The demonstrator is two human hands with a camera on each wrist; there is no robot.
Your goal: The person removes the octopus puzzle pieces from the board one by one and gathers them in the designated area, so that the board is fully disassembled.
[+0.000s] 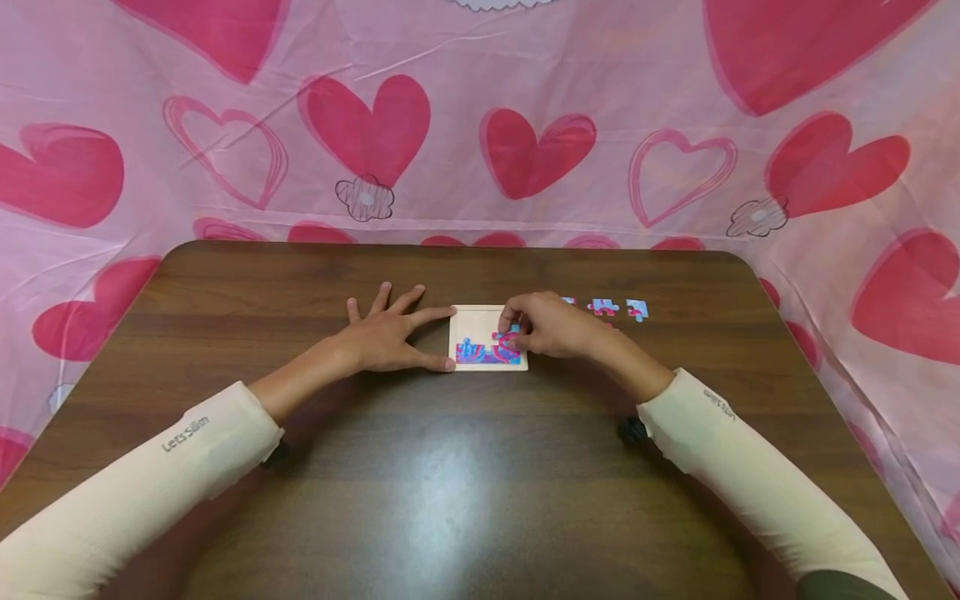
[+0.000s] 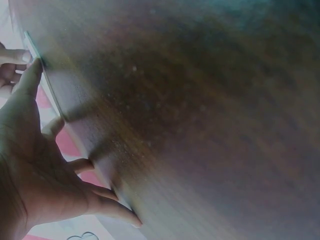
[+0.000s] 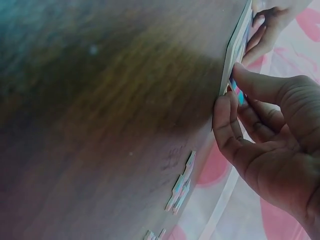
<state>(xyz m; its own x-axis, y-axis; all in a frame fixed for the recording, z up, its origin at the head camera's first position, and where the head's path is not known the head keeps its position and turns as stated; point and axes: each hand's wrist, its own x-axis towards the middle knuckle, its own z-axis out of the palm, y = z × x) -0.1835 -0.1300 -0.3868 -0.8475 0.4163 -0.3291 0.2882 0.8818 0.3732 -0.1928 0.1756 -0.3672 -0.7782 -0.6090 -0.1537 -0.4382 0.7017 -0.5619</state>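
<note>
A small wooden puzzle tray (image 1: 474,322) lies on the table, with blue, pink and purple jigsaw pieces (image 1: 476,356) along its near side. Its upper part shows bare wood. My left hand (image 1: 382,340) is spread on the table, thumb and index fingertips at the tray's left edge. Over the tray's right side, my right hand (image 1: 555,327) pinches a pink and blue puzzle piece (image 3: 240,96) between thumb and fingers. That piece is partly hidden by the fingers. In the right wrist view, the other fingertips rest close by the tray's edge.
Several loose puzzle pieces (image 1: 602,307) lie to the right of the tray, some partly behind my right hand and wrist. The brown wooden table (image 1: 337,517) ends at a pink cloth (image 1: 450,167) with hearts, hung behind and at the sides.
</note>
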